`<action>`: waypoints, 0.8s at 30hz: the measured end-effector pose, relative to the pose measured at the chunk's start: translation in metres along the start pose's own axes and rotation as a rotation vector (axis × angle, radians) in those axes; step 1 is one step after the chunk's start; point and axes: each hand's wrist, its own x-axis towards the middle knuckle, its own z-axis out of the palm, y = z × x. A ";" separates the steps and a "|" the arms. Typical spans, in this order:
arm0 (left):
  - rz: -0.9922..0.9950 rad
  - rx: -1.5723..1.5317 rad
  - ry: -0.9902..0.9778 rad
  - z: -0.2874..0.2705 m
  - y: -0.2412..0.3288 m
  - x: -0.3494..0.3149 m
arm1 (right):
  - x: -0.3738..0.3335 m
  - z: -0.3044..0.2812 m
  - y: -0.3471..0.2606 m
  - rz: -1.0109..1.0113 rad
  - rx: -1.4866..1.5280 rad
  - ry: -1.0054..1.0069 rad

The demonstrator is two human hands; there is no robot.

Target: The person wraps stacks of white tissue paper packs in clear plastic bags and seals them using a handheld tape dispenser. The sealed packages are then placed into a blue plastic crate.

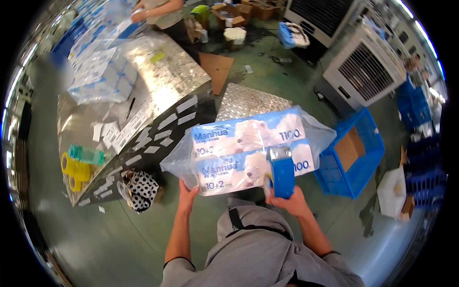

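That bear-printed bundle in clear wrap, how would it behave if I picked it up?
The bundle would probably lift as one block, since clear film wraps its two visible packs together. The film's loose ends would likely flop, as they bulge out slack and wrinkled. The shiny film may feel slippery.

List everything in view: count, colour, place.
Bagged pack: one, blue and white, between hands
Tape dispenser: one, blue, in right hand
Table: one, silver top, left
Wrapped bundles: several, blue and white, upper left
Bottle: one, teal, table's left end
Rolls: count unclear, yellow, beside bottle
Slim stick: one, black, on table
Labels: many, white, table top and side
Spotted bag: one, black and white, beside table
Textured surface: one, silver, beyond pack
Crates: several, blue, right
Air coolers: two, pale, upper right
Cardboard boxes: several, brown, top centre
Coworker: one, beige top, upper left
Left hand: one, bare, pack's lower left
Right hand: one, bare, on dispenser
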 end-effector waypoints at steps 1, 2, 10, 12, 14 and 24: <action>0.053 0.011 0.098 0.012 0.013 0.010 | 0.027 0.010 -0.003 -0.049 0.040 -0.082; 0.103 0.018 0.196 0.022 0.022 0.020 | 0.055 0.020 -0.003 -0.095 0.077 -0.164; 0.280 -0.255 0.520 0.101 0.079 0.051 | 0.189 0.119 0.036 0.021 0.297 -0.414; 0.331 -0.106 0.571 0.122 0.065 0.052 | 0.194 0.125 0.037 0.019 0.354 -0.441; 0.398 -0.141 0.606 0.149 0.067 0.049 | 0.198 0.106 0.034 0.093 0.397 -0.469; 0.515 0.666 0.853 0.244 0.002 0.058 | 0.216 -0.040 -0.088 -0.114 0.109 -0.636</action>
